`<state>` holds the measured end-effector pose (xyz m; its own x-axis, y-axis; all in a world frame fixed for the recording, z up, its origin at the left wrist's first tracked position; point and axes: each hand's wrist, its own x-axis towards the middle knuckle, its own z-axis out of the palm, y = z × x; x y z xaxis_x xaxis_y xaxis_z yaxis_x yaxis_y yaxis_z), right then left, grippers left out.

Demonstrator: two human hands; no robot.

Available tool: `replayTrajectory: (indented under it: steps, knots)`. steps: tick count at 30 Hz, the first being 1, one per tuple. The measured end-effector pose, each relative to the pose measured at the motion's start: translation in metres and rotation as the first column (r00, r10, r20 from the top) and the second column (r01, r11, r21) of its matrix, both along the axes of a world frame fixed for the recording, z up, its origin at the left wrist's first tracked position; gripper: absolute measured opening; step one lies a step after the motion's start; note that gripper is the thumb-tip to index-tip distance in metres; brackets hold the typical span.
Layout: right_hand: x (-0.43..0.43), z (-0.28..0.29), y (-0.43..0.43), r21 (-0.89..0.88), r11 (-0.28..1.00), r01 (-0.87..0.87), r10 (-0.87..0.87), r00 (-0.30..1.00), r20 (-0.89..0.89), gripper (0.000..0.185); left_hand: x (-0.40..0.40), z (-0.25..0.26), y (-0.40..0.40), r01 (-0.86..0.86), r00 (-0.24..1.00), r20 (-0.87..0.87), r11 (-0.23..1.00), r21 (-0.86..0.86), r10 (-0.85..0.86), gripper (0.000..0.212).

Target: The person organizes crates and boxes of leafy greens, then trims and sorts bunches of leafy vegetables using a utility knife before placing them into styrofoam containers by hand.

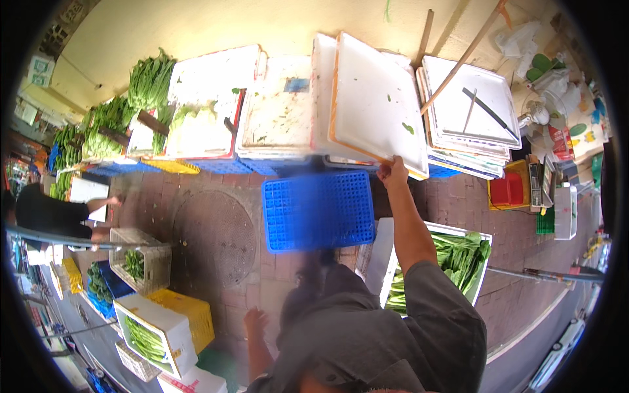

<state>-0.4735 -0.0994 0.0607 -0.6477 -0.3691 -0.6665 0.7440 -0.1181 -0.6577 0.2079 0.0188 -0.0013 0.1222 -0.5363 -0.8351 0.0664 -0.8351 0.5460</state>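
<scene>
My right hand (393, 172) grips the near edge of a white foam lid (376, 98) with an orange rim, which lies tilted over other white lids and bears a few bits of leaf. My left hand (255, 322) hangs low beside my body, blurred, with no object seen in it. In front of my legs is a blue plastic crate (319, 211), blurred in its middle. A white foam box of leafy greens (459, 255) stands by my right arm. To the left of the tilted lid lies a stained white foam tray (277, 105).
Stacked white lids (471, 103) and a leaning wooden pole (462, 59) stand at the right. Leafy greens (152, 78) line the wall at the left. A yellow crate (184, 312) and a foam box of green vegetables (145, 339) stand lower left. A person (49, 211) is at the far left.
</scene>
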Motion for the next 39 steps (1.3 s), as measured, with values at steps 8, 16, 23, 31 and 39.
replayTrajectory:
  steps: [8, 16, 23, 31, 39]
  knots:
    - [0.029, 0.029, -0.012, -0.077, 0.996, -0.04, 0.038, 0.999, -0.019, 0.03, 0.036, -0.073, -0.039, 0.311, 0.95, 0.045, 0.947, -0.078, -0.308, 0.03]
    - [0.04, 0.028, -0.01, 0.161, 0.98, 0.116, -0.113, 0.993, -0.033, 0.058, 0.043, -0.068, -0.111, 0.292, 0.955, 0.067, 0.955, -0.048, -0.289, 0.027]
    - [0.055, 0.028, -0.038, -0.195, 0.903, 0.384, -0.342, 0.915, 0.215, 0.068, 0.109, -0.139, -0.094, 0.575, 0.818, 0.147, 0.795, -0.192, -0.556, 0.031]
    - [0.038, -0.017, -0.055, -0.293, 0.851, 0.436, -0.35, 0.887, 0.302, 0.032, 0.009, -0.009, -0.096, 0.268, 0.963, -0.062, 0.96, 0.083, -0.264, 0.023]
    - [0.078, 0.011, 0.015, -0.371, 0.847, 0.381, -0.342, 0.924, 0.17, 0.033, -0.003, -0.018, -0.115, 0.46, 0.882, -0.087, 0.887, -0.049, -0.463, 0.023]
